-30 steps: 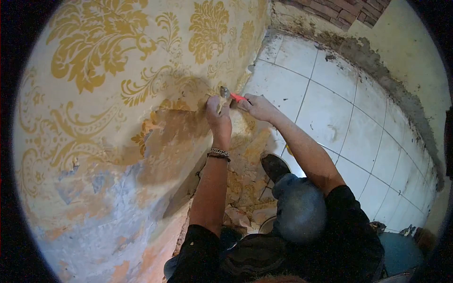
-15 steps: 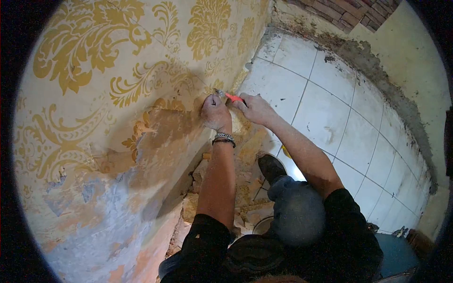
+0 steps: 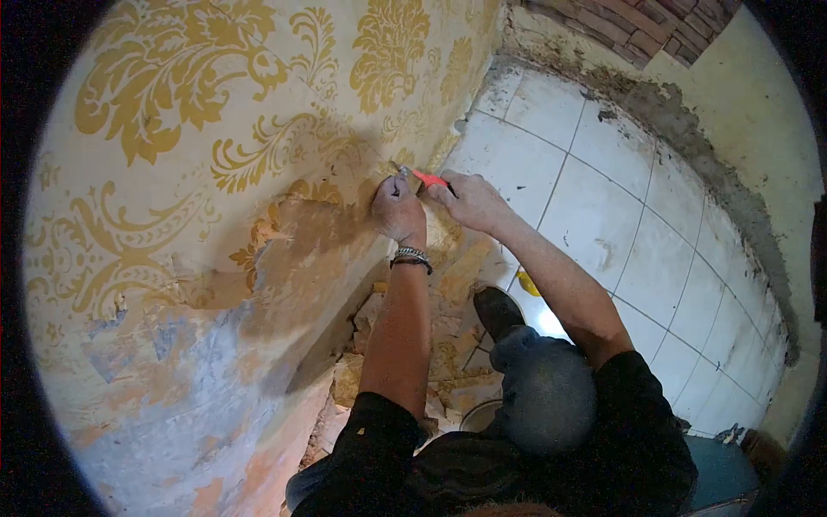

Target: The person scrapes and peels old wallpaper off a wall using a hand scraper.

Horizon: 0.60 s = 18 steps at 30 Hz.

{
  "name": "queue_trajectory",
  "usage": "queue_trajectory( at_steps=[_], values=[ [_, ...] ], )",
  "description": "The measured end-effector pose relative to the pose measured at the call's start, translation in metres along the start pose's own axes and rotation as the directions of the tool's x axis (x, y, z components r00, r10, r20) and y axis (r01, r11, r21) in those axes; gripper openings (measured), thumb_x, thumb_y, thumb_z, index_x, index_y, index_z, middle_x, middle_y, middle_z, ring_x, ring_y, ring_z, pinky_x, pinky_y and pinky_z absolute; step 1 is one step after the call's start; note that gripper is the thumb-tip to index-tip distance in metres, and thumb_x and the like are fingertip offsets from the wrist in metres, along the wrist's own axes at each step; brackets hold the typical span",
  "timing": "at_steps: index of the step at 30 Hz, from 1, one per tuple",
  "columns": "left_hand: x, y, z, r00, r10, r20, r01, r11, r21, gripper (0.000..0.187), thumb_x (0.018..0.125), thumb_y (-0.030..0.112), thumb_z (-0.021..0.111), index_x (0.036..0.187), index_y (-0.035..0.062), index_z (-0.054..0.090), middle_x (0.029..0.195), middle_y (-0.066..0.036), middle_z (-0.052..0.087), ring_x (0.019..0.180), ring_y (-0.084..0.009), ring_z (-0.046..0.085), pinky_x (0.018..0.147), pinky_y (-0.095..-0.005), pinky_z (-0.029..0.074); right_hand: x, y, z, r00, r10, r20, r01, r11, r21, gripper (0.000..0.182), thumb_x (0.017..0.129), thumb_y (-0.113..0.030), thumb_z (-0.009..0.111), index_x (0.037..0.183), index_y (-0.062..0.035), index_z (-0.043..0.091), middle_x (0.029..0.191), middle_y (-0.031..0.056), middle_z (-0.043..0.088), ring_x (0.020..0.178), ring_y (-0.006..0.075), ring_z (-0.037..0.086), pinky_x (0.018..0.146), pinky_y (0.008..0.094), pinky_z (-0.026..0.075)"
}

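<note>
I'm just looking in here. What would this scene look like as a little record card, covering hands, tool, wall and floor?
Left hand: curled beside the wall; whether it grips anything is unclear
Right hand: closed on a red tool
Tool position: metal end close to the left hand's fingers
Wall: gold-patterned wallpaper above, stripped patch below
Floor: white tiles, rubble and scraps near the wall
Footwear: dark shoe
</note>
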<state>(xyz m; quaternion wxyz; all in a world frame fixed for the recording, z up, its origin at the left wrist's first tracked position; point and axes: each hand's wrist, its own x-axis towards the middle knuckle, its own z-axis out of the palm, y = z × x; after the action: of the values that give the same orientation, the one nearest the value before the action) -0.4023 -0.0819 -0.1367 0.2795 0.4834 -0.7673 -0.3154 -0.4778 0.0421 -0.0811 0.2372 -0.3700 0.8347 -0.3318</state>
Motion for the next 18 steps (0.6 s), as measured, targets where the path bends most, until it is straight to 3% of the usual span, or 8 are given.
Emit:
queue_trajectory(
  at_steps=[3, 6, 8, 9, 11, 12, 14, 18],
  values=[
    [-0.003, 0.002, -0.006, 0.996, 0.077, -0.044, -0.078, 0.996, -0.03, 0.026, 0.086, 0.025, 0.057, 0.077, 0.0019, 0.064, 0.073, -0.021, 0.06, 0.065, -0.0386, 0.057, 0.06, -0.0443, 0.043, -0.001, -0.004, -0.006, 0.997, -0.068, -0.023, 0.069, 0.997, 0.035, 0.041, 0.094, -0.04, 0.047, 0.101, -0.0017, 0.061, 0.084, 0.0267, 0.064, 0.083, 0.0436, 0.062, 0.074, 0.0491, 0.048],
    [-0.001, 0.001, -0.008, 0.999, 0.052, 0.009, -0.051, 0.997, -0.054, 0.023, 0.085, 0.018, 0.057, 0.072, -0.0013, 0.059, 0.064, -0.019, 0.056, 0.059, -0.0306, 0.058, 0.058, -0.0421, 0.042, -0.005, -0.015, -0.016, 0.996, -0.076, -0.042, 0.077, 0.997, 0.014, 0.042, 0.094, -0.04, 0.047, 0.102, -0.0012, 0.061, 0.085, 0.027, 0.064, 0.084, 0.0438, 0.062, 0.075, 0.0487, 0.048],
    [-0.003, 0.004, -0.015, 0.995, 0.026, 0.1, 0.017, 0.915, -0.403, 0.021, 0.084, 0.012, 0.058, 0.07, -0.0026, 0.058, 0.059, -0.011, 0.054, 0.055, -0.0182, 0.055, 0.054, -0.0359, 0.041, -0.005, -0.021, -0.024, 0.995, -0.091, -0.037, 0.092, 0.996, 0.02, 0.042, 0.095, -0.04, 0.047, 0.102, -0.0008, 0.061, 0.085, 0.0271, 0.064, 0.085, 0.0439, 0.062, 0.075, 0.0484, 0.048],
    [-0.007, 0.011, -0.02, 0.995, 0.03, 0.094, 0.011, 0.915, -0.404, 0.021, 0.084, 0.012, 0.058, 0.07, -0.0026, 0.058, 0.059, -0.011, 0.054, 0.055, -0.0182, 0.055, 0.054, -0.0359, 0.041, -0.006, -0.024, -0.027, 0.995, -0.094, -0.024, 0.095, 0.995, 0.031, 0.042, 0.095, -0.04, 0.046, 0.102, -0.0005, 0.061, 0.086, 0.0272, 0.064, 0.085, 0.044, 0.062, 0.075, 0.0482, 0.048],
    [-0.018, 0.027, -0.03, 0.981, -0.024, 0.193, 0.145, 0.752, -0.643, 0.017, 0.084, 0.011, 0.059, 0.073, -0.0021, 0.06, 0.063, -0.004, 0.056, 0.057, -0.0107, 0.052, 0.052, -0.0294, 0.04, -0.009, -0.031, -0.034, 0.996, -0.086, -0.002, 0.086, 0.995, 0.042, 0.043, 0.094, -0.041, 0.046, 0.105, -0.0015, 0.061, 0.089, 0.0268, 0.064, 0.088, 0.0432, 0.062, 0.078, 0.0491, 0.048],
    [-0.02, 0.03, -0.034, 0.982, -0.016, 0.186, 0.135, 0.752, -0.645, 0.017, 0.084, 0.011, 0.059, 0.073, -0.0021, 0.06, 0.063, -0.004, 0.056, 0.057, -0.0107, 0.052, 0.052, -0.0294, 0.04, -0.009, -0.034, -0.038, 0.997, -0.072, 0.021, 0.071, 0.996, 0.05, 0.045, 0.093, -0.042, 0.046, 0.107, -0.0025, 0.061, 0.092, 0.0263, 0.064, 0.091, 0.0425, 0.062, 0.08, 0.0499, 0.048],
    [-0.025, 0.037, -0.045, 0.938, -0.101, 0.332, 0.31, 0.677, -0.667, 0.015, 0.085, 0.012, 0.061, 0.079, -0.0011, 0.062, 0.068, -0.002, 0.06, 0.058, -0.0106, 0.053, 0.052, -0.0247, 0.04, -0.009, -0.035, -0.036, 0.996, -0.081, -0.026, 0.083, 0.995, 0.053, 0.044, 0.094, -0.041, 0.046, 0.104, -0.0012, 0.061, 0.09, 0.0267, 0.064, 0.089, 0.0432, 0.062, 0.078, 0.0486, 0.048],
    [-0.037, 0.047, -0.076, 0.908, -0.023, 0.419, 0.296, 0.744, -0.599, 0.016, 0.084, 0.015, 0.063, 0.084, -0.0009, 0.063, 0.069, -0.004, 0.062, 0.061, -0.0111, 0.057, 0.054, -0.0249, 0.042, -0.011, -0.04, -0.042, 0.992, -0.112, -0.05, 0.116, 0.991, 0.071, 0.048, 0.094, -0.044, 0.045, 0.102, 0.0009, 0.06, 0.091, 0.028, 0.064, 0.091, 0.0436, 0.062, 0.08, 0.0496, 0.047]
  ],
)
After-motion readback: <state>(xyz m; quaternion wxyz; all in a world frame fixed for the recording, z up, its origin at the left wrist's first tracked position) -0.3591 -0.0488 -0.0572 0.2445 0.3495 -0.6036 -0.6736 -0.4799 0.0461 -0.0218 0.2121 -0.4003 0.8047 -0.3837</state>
